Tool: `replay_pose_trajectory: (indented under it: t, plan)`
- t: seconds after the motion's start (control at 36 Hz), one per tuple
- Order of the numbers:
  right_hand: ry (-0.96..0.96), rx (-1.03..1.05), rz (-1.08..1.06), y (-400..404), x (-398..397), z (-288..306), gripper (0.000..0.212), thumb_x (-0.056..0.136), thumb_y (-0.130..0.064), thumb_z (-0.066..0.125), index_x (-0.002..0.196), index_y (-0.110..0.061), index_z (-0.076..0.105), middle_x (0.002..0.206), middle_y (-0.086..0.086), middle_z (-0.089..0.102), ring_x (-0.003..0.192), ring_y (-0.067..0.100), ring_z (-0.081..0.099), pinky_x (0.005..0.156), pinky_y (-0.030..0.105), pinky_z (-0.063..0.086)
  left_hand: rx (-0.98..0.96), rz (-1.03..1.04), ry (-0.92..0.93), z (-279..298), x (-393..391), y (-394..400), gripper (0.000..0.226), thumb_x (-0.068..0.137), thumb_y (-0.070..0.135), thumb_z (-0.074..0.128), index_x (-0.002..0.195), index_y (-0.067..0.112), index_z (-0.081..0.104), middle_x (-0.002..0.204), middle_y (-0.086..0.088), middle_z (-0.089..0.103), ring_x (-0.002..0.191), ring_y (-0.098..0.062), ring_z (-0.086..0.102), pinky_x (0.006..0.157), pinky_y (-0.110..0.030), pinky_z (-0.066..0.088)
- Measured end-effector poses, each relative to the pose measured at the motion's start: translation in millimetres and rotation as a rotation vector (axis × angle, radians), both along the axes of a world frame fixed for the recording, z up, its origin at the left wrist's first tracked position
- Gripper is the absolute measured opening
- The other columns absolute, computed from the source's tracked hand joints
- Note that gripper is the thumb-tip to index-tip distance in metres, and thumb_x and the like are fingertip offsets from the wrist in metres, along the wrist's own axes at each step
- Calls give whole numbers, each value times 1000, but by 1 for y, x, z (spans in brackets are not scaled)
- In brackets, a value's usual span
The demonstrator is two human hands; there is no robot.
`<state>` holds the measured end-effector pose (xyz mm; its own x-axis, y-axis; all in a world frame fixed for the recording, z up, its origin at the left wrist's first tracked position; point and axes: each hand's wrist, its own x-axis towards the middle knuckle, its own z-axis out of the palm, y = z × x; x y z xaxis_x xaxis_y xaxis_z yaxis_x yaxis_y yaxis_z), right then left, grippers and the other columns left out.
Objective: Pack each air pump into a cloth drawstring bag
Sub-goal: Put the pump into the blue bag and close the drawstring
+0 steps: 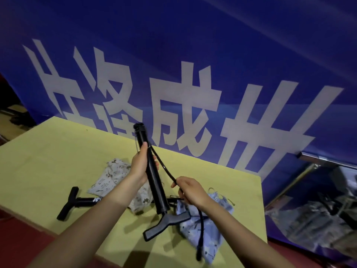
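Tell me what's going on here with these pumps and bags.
A person is packing air pumps into cloth bags at a yellow table. The left hand grips the barrel of a black pump held up over the table, handle end down. The right hand holds its hose, which hangs down loose. This pump is not bagged yet. A blue bag lies under it, a white bag to the left, and a second pump lies on the table.
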<state>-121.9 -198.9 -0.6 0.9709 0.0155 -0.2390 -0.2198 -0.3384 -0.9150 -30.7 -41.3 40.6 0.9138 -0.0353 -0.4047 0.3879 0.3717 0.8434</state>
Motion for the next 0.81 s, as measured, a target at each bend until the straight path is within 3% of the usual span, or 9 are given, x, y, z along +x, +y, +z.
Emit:
replay_pose_trajectory:
  t: [0.17,0.25,0.36,0.42,0.5,0.58,0.69,0.81]
  plan:
    - [63,162,24,-8,-5,-1,28,102,-17,42,110,-14,69,67,4,59,56,3,56,58,14,41,3,78,43,-3,21,6,48,85,61,58,82,13,48,59,-1,47,51,-18,51,49,-30,47]
    - [154,326,69,-3,-5,3,30,102,-23,41,110,-24,69,70,3,65,53,15,49,43,18,35,35,11,-55,-5,25,0,33,85,41,71,84,15,51,57,0,47,48,-15,50,46,-27,46]
    - [142,357,65,-3,-4,-1,29,99,-29,44,114,-32,69,74,2,67,60,26,40,44,23,29,126,13,-127,-6,35,-8,18,87,26,70,92,13,58,63,-1,53,54,-17,54,52,-28,47]
    - [112,388,27,-5,-4,0,31,101,-22,41,113,-29,69,72,3,66,53,17,38,40,20,23,135,46,-142,-6,38,-12,16,87,29,69,95,16,62,71,-1,56,63,-18,56,60,-30,48]
    - [71,356,-75,-11,-3,1,30,102,-19,40,112,-25,68,66,2,63,43,8,33,40,19,21,99,76,-143,-6,41,-16,13,88,30,68,84,22,58,68,1,51,62,-17,53,64,-33,45]
    - [5,359,-206,-18,-1,-2,27,101,-19,44,106,-22,70,64,0,61,43,8,33,41,18,23,9,76,-115,-5,45,-19,13,88,30,67,88,22,57,71,1,49,63,-16,53,63,-33,45]
    - [-61,423,-364,-23,-2,-8,20,98,-15,52,106,-6,68,63,3,54,43,11,31,40,21,25,-37,54,-107,-5,50,-25,20,86,34,71,95,21,59,78,1,54,66,-15,57,67,-31,52]
    - [-50,399,-380,-23,-6,-14,15,96,-16,56,93,-5,66,57,0,47,44,11,34,42,22,27,-6,88,-146,-12,55,-30,29,83,37,74,88,13,61,74,-2,61,61,-14,62,66,-30,53]
